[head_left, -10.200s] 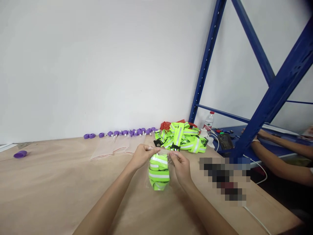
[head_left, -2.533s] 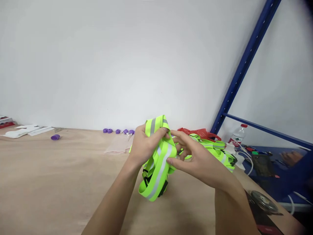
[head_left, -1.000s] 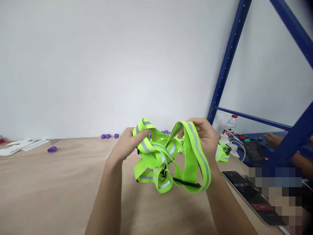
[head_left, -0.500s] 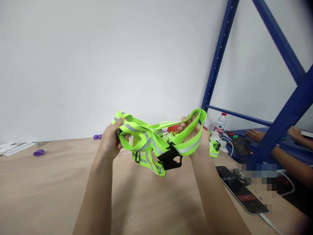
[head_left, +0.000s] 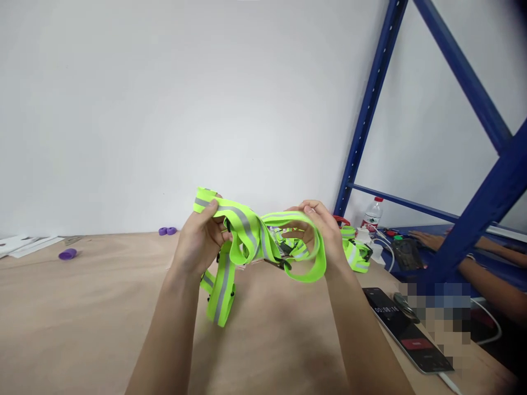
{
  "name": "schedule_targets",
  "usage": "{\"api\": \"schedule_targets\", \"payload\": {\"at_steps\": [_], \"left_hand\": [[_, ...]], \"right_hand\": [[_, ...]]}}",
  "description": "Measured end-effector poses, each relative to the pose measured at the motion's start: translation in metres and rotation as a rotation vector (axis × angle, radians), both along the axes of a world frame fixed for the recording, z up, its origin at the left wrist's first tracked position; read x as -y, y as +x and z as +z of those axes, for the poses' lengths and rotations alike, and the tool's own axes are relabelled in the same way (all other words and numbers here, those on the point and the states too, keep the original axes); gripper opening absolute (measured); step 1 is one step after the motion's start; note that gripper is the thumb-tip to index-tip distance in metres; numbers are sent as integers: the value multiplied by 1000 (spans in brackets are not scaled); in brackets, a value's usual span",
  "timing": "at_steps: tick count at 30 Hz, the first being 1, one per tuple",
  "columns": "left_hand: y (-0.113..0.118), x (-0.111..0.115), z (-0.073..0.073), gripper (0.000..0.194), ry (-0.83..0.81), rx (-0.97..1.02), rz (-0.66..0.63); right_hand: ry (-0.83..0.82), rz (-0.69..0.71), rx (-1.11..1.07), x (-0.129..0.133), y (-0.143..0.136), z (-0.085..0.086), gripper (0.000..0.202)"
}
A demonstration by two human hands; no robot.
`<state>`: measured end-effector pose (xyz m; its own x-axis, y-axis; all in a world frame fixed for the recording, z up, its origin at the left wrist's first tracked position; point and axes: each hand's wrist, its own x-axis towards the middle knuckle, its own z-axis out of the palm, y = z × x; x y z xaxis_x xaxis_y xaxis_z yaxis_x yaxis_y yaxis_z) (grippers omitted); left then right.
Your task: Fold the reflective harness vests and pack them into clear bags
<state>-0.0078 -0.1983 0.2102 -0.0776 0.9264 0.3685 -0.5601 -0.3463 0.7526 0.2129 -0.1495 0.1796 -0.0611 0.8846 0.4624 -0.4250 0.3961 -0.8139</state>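
A neon-green reflective strap harness (head_left: 247, 230) with grey stripes hangs between my two hands above the table. My left hand (head_left: 200, 236) grips its folded left end, thumb on top of the band. On the other side my right hand (head_left: 323, 227) is closed on the looped right part, its fingers partly behind the webbing. One loop with black buckles dangles below my left hand. A black plastic piece (head_left: 282, 263) shows edge-on near the middle. Behind the harness, more green reflective straps (head_left: 294, 244) lie on the table, partly covered.
On the right are a phone (head_left: 405, 329) showing a timer, another green strap bundle (head_left: 357, 255), a bottle (head_left: 373, 213) and a blue metal frame (head_left: 366, 109). Another person's arms (head_left: 489, 269) reach in there. Purple rings (head_left: 167, 231), a purple cap (head_left: 68, 254) and papers (head_left: 31, 246) lie left.
The harness has turned in my hands: the black plate now shows edge-on, and a loop hangs lower on the left. My right hand has moved slightly left and turned.
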Motion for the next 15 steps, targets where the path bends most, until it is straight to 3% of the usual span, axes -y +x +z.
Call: {"api": "schedule_targets", "payload": {"at_steps": [4, 8, 11, 13, 15], "left_hand": [[1, 5, 2, 12, 35, 42, -10], [0, 7, 5, 19, 21, 125, 34], [1, 9, 6, 26, 29, 161, 37], [2, 10, 6, 32, 24, 160, -13], [4, 12, 6, 38, 8, 165, -86]], "right_hand": [[-71, 45, 220, -1, 6, -2, 49], [-57, 382, 467, 4, 6, -8, 85], [-56, 512, 608, 8, -11, -16, 107], [-50, 510, 643, 8, -28, -24, 107], [-23, 506, 638, 6, -46, -33, 84]]}}
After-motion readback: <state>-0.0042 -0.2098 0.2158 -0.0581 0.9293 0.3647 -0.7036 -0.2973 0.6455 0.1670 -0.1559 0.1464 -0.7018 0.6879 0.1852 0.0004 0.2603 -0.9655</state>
